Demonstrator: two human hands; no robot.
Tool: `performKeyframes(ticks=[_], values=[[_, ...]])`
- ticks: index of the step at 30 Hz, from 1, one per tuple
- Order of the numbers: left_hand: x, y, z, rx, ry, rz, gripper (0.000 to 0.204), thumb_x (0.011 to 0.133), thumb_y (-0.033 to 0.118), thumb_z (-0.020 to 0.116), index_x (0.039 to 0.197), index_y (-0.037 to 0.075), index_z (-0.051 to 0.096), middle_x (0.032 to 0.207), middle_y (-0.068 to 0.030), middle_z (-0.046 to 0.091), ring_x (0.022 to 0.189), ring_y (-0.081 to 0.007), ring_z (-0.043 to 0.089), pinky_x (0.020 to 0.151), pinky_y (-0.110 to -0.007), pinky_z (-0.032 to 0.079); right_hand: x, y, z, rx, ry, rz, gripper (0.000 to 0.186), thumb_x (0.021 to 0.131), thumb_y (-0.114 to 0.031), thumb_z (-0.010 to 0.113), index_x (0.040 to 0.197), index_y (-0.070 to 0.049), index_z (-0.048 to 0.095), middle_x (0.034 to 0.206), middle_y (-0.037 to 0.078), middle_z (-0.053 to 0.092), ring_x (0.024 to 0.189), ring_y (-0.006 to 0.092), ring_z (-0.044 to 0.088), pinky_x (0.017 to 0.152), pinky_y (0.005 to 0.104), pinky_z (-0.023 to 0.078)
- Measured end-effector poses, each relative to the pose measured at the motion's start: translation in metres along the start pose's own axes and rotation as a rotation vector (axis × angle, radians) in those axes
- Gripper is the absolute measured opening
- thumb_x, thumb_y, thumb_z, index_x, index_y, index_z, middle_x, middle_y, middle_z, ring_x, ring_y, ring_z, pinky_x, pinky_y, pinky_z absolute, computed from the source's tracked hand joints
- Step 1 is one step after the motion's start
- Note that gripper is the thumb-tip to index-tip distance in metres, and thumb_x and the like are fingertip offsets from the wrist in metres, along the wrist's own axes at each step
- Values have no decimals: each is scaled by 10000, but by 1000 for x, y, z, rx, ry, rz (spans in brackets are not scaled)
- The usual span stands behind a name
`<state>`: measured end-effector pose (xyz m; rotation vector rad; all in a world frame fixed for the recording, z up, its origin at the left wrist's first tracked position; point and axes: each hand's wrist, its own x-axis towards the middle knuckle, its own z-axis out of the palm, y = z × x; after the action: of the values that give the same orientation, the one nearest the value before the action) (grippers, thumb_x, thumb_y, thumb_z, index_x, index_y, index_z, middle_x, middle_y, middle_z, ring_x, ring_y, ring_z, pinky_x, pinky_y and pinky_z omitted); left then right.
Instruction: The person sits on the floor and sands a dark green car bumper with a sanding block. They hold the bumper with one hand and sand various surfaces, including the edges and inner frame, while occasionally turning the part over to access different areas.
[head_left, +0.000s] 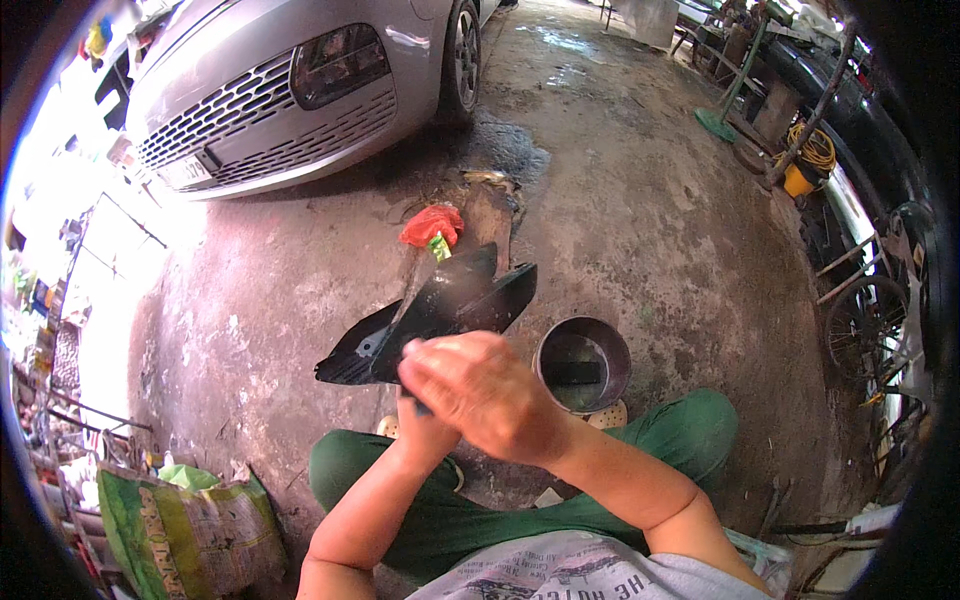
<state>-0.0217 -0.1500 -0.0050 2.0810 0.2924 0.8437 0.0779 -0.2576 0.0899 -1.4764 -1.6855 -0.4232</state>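
Observation:
Both my hands meet in front of me at a black, angular plastic part (445,297) with raised flanges and a small hole in its left wing. My left hand (425,428) is at the part's near end, its fingers closed around it and mostly covered by my other hand. Over it lies my right hand (487,392), slightly blurred, with fingers curled closed; what sits inside them is hidden. Just right of my hands stands a dark round basin (622,362) with some liquid and a dark rectangular shape inside.
Beyond the part lie a red plastic bag (433,226) and a wooden board (488,215) on the concrete floor. A silver car (400,60) is parked ahead left. A green sack (190,535) lies near left. A bicycle wheel (868,328) and a yellow bucket (800,180) line the right side.

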Motion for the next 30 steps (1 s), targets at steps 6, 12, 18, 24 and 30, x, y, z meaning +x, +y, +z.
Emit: performKeyframes(ticks=[6,12,18,24,30], values=[[25,27,-3,-536,134,-104,407,882,-70,582,1283,-15,541,1231,-92,607,1127,-199,577,972,-361,457,-19,32,-2,-130,31,40,419,839,-88,628,1253,-27,630,1283,120,616,1172,277,601,1001,434,462],[-6,-14,-6,-380,39,-69,435,920,-37,590,1343,12,501,1346,-107,550,1215,-206,551,1033,-354,446,-4,-7,8,26,9,10,410,836,-90,637,1242,-36,647,1284,113,615,1172,271,595,1011,417,460],[35,45,-3,-646,197,-180,293,939,-21,599,1231,-14,604,1188,-78,646,1084,-166,599,963,-324,465,-41,75,16,-255,210,352,352,864,-2,583,1210,6,650,1230,147,645,1134,315,615,980,451,475],[29,28,4,-809,196,-326,288,971,25,600,1257,-6,590,1175,-52,649,1055,-140,600,938,-304,476,-34,24,43,-122,322,335,461,834,55,583,1282,-48,627,1362,127,573,1240,338,544,1066,449,407],[29,25,-5,-1340,121,-301,701,964,576,520,1410,38,471,1391,-102,539,1291,-217,496,1118,-379,355,-27,41,43,-59,321,211,502,806,62,587,1294,-57,604,1333,113,560,1253,348,533,1109,509,379]])
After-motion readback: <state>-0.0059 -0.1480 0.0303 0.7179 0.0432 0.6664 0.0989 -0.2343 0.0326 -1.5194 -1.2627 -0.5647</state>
